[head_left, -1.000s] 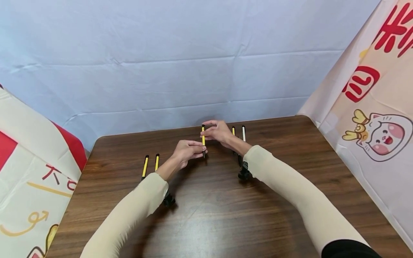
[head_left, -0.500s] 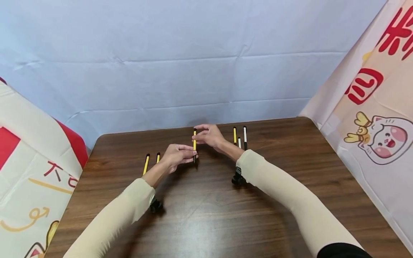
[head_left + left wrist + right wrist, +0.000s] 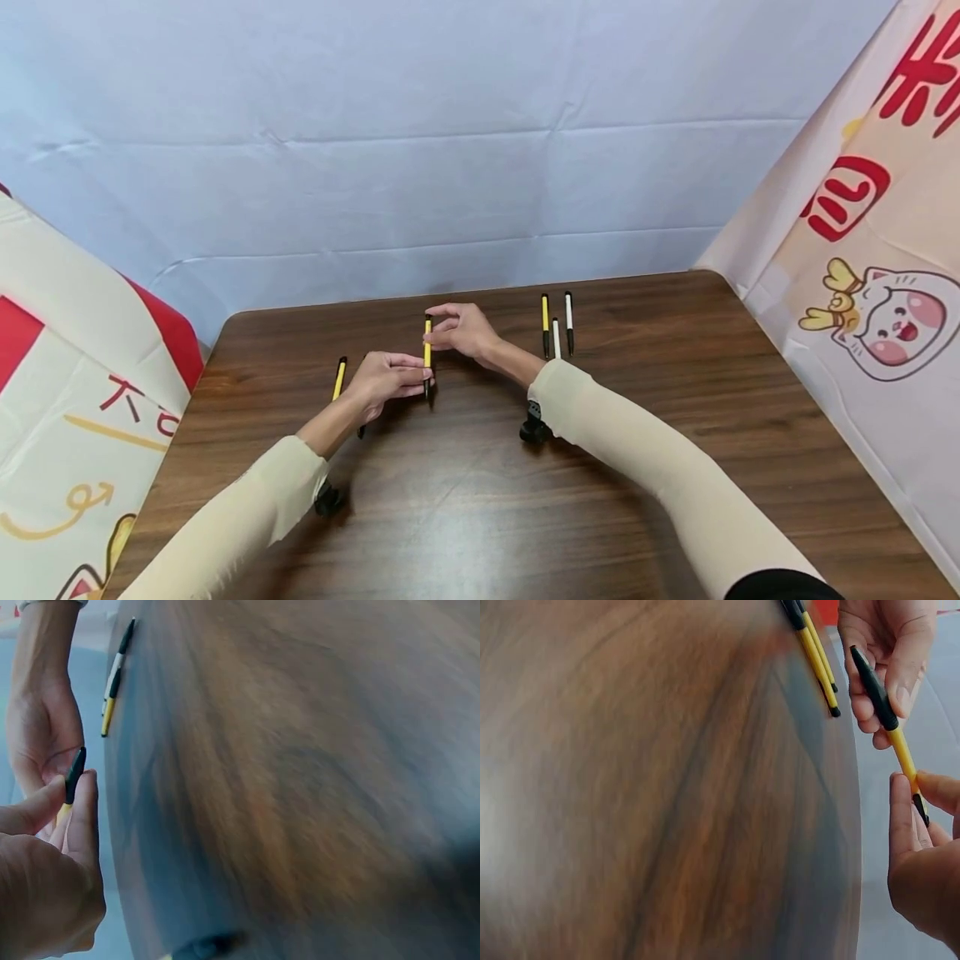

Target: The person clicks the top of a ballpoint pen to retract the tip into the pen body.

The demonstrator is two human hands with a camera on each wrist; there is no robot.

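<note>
Held between both hands is a yellow pen (image 3: 427, 340) with a black grip section and tip. My left hand (image 3: 384, 380) pinches its black lower part between thumb and fingers; that grasp shows close up in the left wrist view. At the upper end, the thumb and fingers of my right hand (image 3: 465, 332) pinch the yellow barrel near the black clip (image 3: 920, 806). Beside the left hand lies another yellow pen (image 3: 340, 377), partly behind the wrist. A second one is mostly hidden under that hand, its black tip (image 3: 362, 432) showing.
Right of the right hand lie a yellow pen (image 3: 545, 315), a short-looking white pen (image 3: 557, 337) partly covered by the sleeve, and another white pen (image 3: 569, 312). The brown wooden table (image 3: 637, 400) ends at a pale cloth backdrop (image 3: 420, 167). Printed cloths hang at both sides.
Both hands have carried the yellow pen leftward and a little nearer to me. The left hand now covers most of one pen on the left, while the right-hand pens show more fully.
</note>
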